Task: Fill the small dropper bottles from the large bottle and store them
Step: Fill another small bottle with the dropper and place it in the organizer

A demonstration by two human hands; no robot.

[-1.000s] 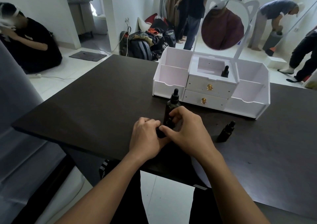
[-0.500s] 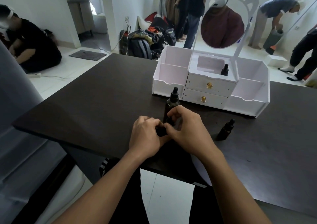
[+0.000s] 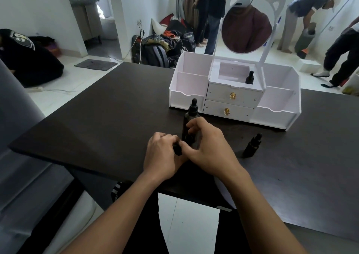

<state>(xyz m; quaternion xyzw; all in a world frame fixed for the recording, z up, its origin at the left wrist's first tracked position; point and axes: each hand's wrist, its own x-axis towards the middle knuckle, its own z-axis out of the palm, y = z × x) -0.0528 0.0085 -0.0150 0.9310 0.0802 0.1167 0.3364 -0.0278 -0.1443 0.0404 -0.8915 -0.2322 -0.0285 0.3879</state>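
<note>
Curled the fingers of the right hand (image 3: 209, 150) a little higher in front of the large bottle (image 3: 192, 113). Seemingly tipped the small dropper bottle (image 3: 177, 150), pinched against the left hand (image 3: 161, 154), slightly leftward; mostly hidden. Far left, on the floor: bent lower, seated person (image 3: 29, 63) now turned away.

Table (image 3: 97, 117) spans view. Organizer (image 3: 272, 117) on far right part of table, mirror (image 3: 246, 30) upright above its centre. Two drawers stacked at centre front, compartments either side. Stored small bottle (image 3: 250, 77) in top centre compartment, right corner. Large bottle (image 3: 192, 111) upright just before organizer's left half. Left hand (image 3: 163, 154) and right hand (image 3: 209, 148) meet before large bottle, held small bottle (image 3: 177, 149) between them. Loose small bottle (image 3: 252, 146) on table right of right hand, apart.
</note>
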